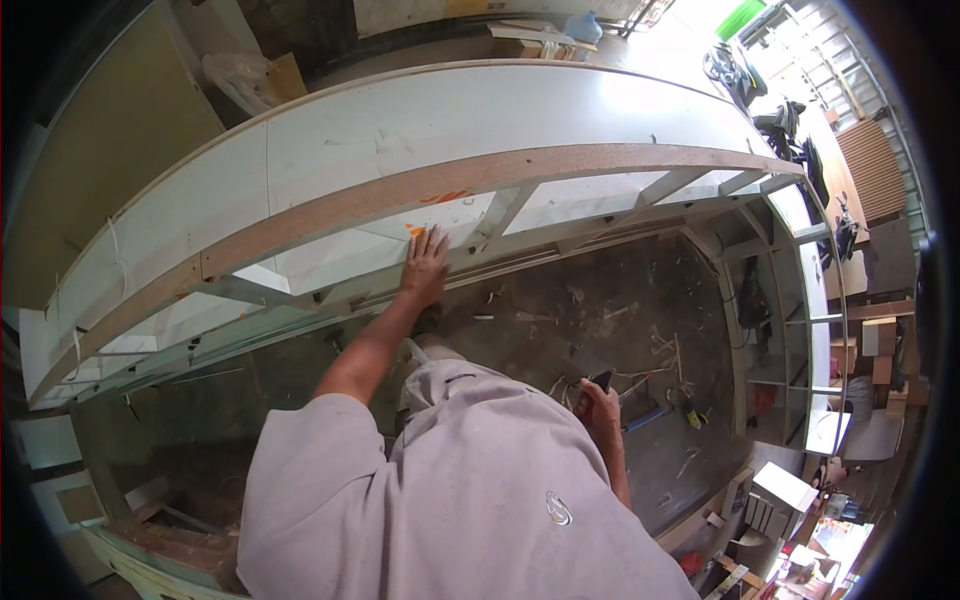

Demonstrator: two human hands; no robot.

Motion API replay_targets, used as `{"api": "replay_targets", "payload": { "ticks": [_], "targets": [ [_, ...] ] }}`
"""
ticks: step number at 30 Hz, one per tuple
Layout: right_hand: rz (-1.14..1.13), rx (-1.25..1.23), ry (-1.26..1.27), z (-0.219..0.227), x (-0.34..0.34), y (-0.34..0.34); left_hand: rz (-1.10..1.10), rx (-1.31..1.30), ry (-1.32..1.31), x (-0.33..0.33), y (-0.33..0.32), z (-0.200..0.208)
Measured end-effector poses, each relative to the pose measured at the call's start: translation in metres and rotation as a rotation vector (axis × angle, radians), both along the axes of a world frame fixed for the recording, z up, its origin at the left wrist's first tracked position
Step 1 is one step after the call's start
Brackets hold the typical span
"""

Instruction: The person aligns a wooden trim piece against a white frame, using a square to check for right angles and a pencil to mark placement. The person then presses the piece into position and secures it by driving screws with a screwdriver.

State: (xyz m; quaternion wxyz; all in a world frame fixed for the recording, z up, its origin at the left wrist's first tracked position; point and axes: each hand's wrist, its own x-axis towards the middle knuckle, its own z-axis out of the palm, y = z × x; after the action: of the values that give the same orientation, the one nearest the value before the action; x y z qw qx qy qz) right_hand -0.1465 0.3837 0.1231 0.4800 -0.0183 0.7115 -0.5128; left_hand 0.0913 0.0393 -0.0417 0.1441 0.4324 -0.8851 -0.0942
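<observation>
My left hand [427, 262] reaches forward with its fingers stretched out, flat against the inner side of a white panel in the curved wooden frame [345, 205]. Just beyond the fingertips an orange mark [415, 230] shows on the panel. Low at my right side, my right hand [598, 408] is closed around a small dark object [602, 379]; its kind cannot be made out. The frame has a long bare-wood top rail and short white cross braces [508, 208] between its two sides.
The frame bends round to my right as an open shelf-like section [815, 315]. Scraps and offcuts litter the dark floor [570, 300], with a blue strip [648, 418] among them. Beyond the frame are boards, a plastic bag [238, 80] and a blue water bottle [583, 27]. Wood pieces [880, 338] pile at right.
</observation>
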Motion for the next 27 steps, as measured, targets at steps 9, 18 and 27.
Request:
{"api": "replay_targets", "payload": {
  "ticks": [9, 18, 27],
  "targets": [
    [-0.077, 0.044, -0.012, -0.009, 0.003, -0.026, -0.08, 0.134, -0.105, 0.072, -0.055, 0.011],
    [-0.099, 0.03, -0.012, -0.016, 0.032, -0.089, -0.043, 1.009, 0.067, 0.07, -0.109, -0.019],
    [-0.241, 0.07, -0.03, -0.032, 0.042, -0.101, 0.031, 0.523, -0.036, 0.048, -0.176, 0.03]
  ]
}}
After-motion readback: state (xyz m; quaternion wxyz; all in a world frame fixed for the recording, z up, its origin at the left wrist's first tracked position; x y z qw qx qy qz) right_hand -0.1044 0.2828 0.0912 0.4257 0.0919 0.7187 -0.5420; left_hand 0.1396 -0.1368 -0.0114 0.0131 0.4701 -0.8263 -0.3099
